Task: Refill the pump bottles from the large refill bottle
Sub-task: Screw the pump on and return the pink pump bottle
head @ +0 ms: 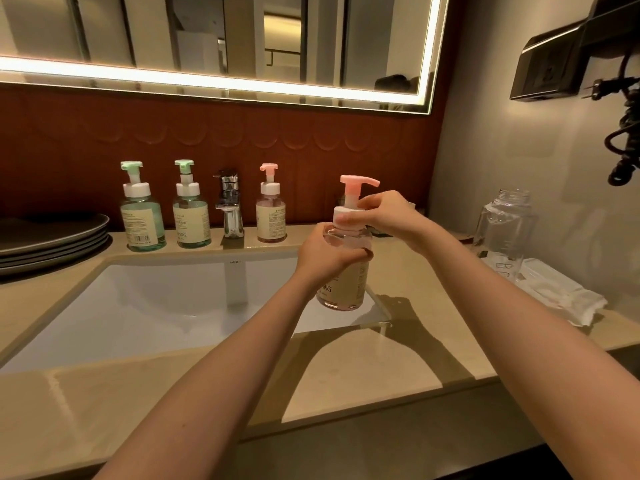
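Note:
A pink pump bottle [344, 285] stands on a clear tray [375, 315] at the sink's right edge. My left hand [323, 256] grips its shoulder. My right hand [384, 213] is closed around the white collar of its pump [358, 183]. Behind the sink stand two green pump bottles [142, 216] [191, 213] and a second pink pump bottle [271, 211]. A large clear bottle [504, 230] with no cap stands at the right by the wall; it looks empty.
A chrome tap [230, 202] sits between the bottles behind the white sink [156, 306]. Grey plates [52, 237] are stacked at the left. A folded white cloth [564, 296] lies at the right. A hairdryer holder with a coiled cord [623, 133] hangs on the right wall.

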### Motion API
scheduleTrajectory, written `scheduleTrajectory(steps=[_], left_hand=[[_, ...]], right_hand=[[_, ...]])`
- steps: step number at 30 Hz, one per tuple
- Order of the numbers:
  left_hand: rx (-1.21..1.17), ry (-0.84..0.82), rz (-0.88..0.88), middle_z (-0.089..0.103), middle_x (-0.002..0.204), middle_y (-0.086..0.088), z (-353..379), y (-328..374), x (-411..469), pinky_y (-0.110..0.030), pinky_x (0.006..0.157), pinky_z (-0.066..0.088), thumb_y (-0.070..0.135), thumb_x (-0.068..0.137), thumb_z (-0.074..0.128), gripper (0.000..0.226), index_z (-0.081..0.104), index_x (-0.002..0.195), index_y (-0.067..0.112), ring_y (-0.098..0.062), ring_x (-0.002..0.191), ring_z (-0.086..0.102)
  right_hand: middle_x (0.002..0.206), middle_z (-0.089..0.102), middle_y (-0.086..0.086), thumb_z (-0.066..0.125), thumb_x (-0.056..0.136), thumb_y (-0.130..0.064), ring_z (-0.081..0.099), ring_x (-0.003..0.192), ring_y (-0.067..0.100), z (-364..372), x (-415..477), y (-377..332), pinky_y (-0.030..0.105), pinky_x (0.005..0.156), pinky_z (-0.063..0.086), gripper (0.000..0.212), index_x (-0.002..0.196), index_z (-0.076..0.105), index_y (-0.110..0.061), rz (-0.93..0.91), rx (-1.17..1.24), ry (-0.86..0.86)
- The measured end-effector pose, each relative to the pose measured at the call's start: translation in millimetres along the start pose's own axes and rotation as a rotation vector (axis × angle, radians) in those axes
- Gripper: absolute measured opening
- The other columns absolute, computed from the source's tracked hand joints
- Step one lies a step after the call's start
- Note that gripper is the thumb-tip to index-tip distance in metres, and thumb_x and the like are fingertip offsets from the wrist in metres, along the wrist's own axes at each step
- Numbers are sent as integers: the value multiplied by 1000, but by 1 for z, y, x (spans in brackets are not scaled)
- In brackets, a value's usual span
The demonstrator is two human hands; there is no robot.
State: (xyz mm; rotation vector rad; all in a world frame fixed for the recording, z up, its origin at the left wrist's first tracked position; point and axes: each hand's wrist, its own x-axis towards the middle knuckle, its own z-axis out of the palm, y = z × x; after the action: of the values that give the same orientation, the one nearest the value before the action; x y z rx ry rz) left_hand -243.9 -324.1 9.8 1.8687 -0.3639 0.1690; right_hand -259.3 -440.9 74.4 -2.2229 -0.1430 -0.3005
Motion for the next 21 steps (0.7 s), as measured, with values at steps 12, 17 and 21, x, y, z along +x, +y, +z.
scheduleTrajectory(steps=[12, 17, 21], left_hand=[[52, 26, 43, 55, 126, -3, -7, 3, 3, -31, 84, 40, 30, 73, 77, 66, 43, 128, 17, -20, 113, 50], [47, 43, 37, 55, 125, -2, -5, 0, 4, -34, 86, 42, 29, 71, 78, 67, 43, 127, 18, -22, 115, 51], [90, 18, 54, 56, 120, 0, -6, -1, 6, -30, 82, 41, 30, 71, 78, 64, 45, 124, 17, -16, 106, 50]], right_hand=[[90, 59, -3, 73, 74, -39, 58, 89, 15, 14, 11, -3, 30, 77, 51, 34, 96, 64, -14, 42, -43, 142], [90, 56, -2, 70, 73, -51, 58, 88, 17, 19, 13, -7, 37, 85, 52, 41, 91, 54, -18, 48, -213, 179], [77, 51, -8, 69, 74, -45, 56, 83, 15, 17, 9, -6, 36, 82, 53, 31, 72, 48, -24, 30, -202, 225]])
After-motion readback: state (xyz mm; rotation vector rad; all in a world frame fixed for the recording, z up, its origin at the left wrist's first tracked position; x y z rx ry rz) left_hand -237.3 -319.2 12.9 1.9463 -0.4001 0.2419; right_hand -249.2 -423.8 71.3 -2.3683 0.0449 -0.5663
